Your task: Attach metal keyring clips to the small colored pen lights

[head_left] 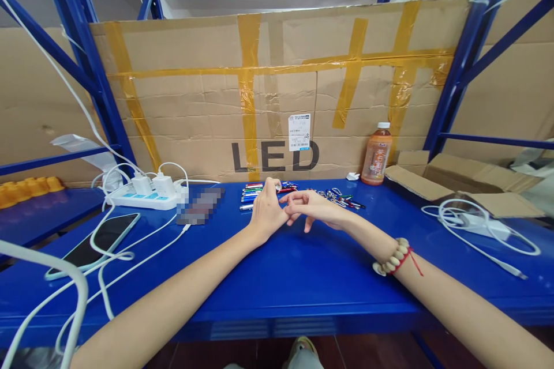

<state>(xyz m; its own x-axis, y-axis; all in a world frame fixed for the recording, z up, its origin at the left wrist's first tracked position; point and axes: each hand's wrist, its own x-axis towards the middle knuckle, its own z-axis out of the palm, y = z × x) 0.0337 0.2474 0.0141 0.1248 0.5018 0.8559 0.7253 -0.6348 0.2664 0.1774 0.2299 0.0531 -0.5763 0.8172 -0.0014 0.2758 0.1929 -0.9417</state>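
Note:
Over the middle of the blue shelf, my left hand (269,209) is closed, with its thumb side up. What its fingers hold, if anything, is hidden. My right hand (315,207) reaches in from the right with bent fingers spread apart, and its fingertips meet or overlap the left hand. Nothing can be made out in the right hand. Just behind the left hand lies a row of colourful pens (250,197), partly covered by it. A loose heap of small metal and coloured pieces (341,198) lies behind the right hand.
A white power strip (147,200) with plugs and cables, a phone (101,240) and a pixelated item (201,206) occupy the left. At right are an orange drink bottle (377,154), an open carton (459,179) and a white cable (485,228). Cardboard (194,115) stands behind.

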